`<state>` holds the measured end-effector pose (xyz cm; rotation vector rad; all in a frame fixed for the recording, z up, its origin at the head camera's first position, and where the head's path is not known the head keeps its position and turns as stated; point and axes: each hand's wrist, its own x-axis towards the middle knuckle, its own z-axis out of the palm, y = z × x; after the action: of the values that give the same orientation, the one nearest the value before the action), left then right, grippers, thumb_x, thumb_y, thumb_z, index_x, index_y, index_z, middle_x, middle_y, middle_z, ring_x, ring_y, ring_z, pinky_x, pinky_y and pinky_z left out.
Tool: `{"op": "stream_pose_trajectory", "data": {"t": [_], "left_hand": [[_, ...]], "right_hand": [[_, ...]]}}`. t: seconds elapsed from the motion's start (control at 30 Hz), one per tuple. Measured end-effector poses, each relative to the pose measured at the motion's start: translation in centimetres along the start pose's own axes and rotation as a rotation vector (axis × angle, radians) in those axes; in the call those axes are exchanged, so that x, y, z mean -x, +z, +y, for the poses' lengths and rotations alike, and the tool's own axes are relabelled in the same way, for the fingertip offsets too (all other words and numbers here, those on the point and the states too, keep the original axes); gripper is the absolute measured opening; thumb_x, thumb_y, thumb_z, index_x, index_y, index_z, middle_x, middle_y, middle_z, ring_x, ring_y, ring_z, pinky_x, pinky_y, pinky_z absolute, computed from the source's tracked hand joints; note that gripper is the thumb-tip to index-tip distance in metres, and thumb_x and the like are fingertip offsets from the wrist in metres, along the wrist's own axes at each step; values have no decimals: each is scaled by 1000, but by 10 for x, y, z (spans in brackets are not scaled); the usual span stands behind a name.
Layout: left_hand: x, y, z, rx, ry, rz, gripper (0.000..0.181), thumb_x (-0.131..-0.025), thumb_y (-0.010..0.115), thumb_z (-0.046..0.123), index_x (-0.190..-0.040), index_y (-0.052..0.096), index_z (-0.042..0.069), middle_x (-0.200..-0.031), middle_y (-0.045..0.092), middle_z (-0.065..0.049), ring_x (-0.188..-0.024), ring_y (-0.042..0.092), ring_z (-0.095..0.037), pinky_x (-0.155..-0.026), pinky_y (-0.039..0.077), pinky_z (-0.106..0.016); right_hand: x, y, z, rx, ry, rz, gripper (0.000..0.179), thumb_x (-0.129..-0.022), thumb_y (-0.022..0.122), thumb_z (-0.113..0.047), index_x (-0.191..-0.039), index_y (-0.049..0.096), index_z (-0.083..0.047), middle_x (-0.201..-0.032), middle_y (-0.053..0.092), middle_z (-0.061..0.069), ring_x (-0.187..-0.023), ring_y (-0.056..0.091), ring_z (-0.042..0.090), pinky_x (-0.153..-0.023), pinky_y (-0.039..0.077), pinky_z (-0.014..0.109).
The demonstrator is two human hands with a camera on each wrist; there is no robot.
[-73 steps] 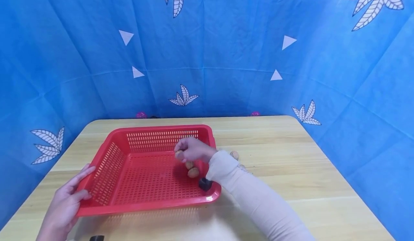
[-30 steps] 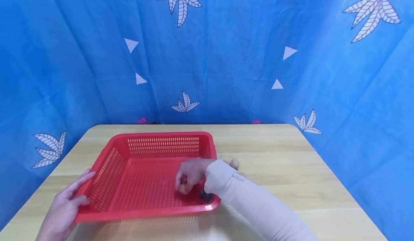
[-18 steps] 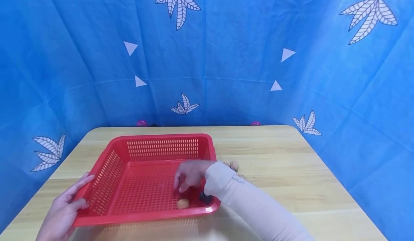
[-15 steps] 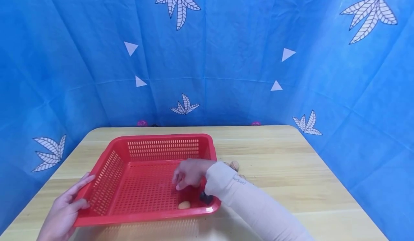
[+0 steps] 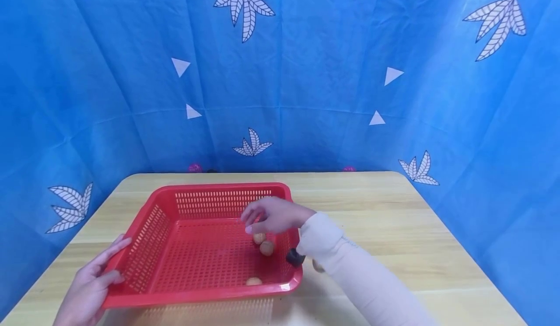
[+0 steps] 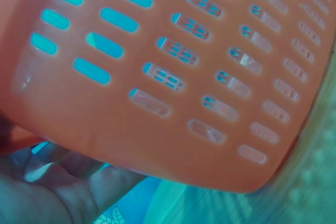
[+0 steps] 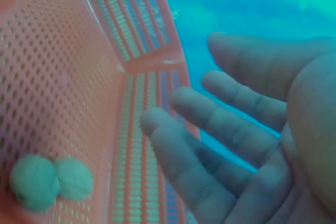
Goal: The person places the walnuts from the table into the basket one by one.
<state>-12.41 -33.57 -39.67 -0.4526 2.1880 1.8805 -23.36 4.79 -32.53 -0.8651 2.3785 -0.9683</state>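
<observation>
A red perforated basket [image 5: 218,188] stands on the wooden table [image 5: 393,229]. My right hand [image 5: 269,214] hovers over the basket's right half, fingers spread and empty; the right wrist view shows the same open right hand [image 7: 220,145] above the basket floor [image 7: 63,66]. Below it two walnuts [image 5: 259,237] [image 5: 266,248] lie side by side, seen also as a pair of walnuts [image 7: 34,182] [image 7: 74,178]. A third walnut [image 5: 253,281] rests by the front wall. My left hand [image 5: 89,284] lies with straight fingers against the basket's left wall [image 6: 173,77], the palm of the left hand [image 6: 47,192] close to it.
One more walnut [image 5: 318,266] lies on the table just right of the basket, partly behind my sleeve [image 5: 350,272]. A blue patterned cloth [image 5: 306,73] closes in the table on the back and both sides. A black wrist camera [image 5: 295,257] sits at my right wrist.
My right hand let a walnut go near the basket's front wall, then rose and drew back to the right with fingers spread. Two walnuts it covered now show. The left hand stayed put.
</observation>
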Motion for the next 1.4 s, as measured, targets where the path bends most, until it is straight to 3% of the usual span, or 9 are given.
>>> {"op": "stream_pose_trajectory", "data": {"t": [0.23, 0.53, 0.73, 0.93, 1.17, 1.4], "left_hand": [[1, 2, 1, 16, 5, -2, 83, -92, 51, -1, -156, 9, 31, -163, -4, -2, -95, 60, -7, -85, 54, -43], [-2, 0, -5, 24, -9, -6, 85, -90, 56, 1, -156, 12, 30, -162, -5, 6, -97, 59, -8, -86, 53, -43], [-2, 0, -5, 67, -11, -21, 84, -91, 54, 0, -156, 12, 32, -161, -7, 11, -98, 58, -5, -88, 52, -44], [-2, -1, -6, 140, -23, -40, 80, -92, 49, -1, -155, 14, 35, -160, -7, 18, -99, 60, -6, -89, 51, -47], [-5, -3, -10, 149, 0, -49, 82, -90, 47, -4, -155, 17, 36, -160, -9, 16, -95, 60, -1, -88, 51, -46], [-6, -4, -10, 136, -6, -39, 82, -90, 49, -3, -154, 17, 37, -160, -9, 16, -96, 60, -2, -88, 52, -46]], "right_hand": [[17, -19, 26, -22, -53, 195, 21, -91, 68, -21, -112, 67, -17, -100, 66, -8, -97, 63, 11, -83, 53, 28], [42, -33, 60, -251, -36, 446, 23, -92, 66, -11, -110, 63, 3, -99, 65, 10, -85, 68, 22, -78, 57, 36], [59, -36, 84, -327, -15, 574, 17, -92, 64, -6, -103, 61, 6, -93, 65, 13, -84, 67, 27, -77, 57, 38], [73, -29, 109, -341, 80, 634, 11, -92, 63, -6, -98, 61, 3, -89, 64, 11, -83, 66, 26, -76, 57, 37], [85, -21, 132, -325, 149, 648, 12, -92, 63, -7, -98, 61, 4, -90, 63, 12, -88, 66, 34, -75, 57, 39], [87, -13, 151, -280, 228, 674, 14, -90, 65, -8, -99, 62, 2, -94, 64, 10, -84, 66, 22, -73, 57, 38]]}}
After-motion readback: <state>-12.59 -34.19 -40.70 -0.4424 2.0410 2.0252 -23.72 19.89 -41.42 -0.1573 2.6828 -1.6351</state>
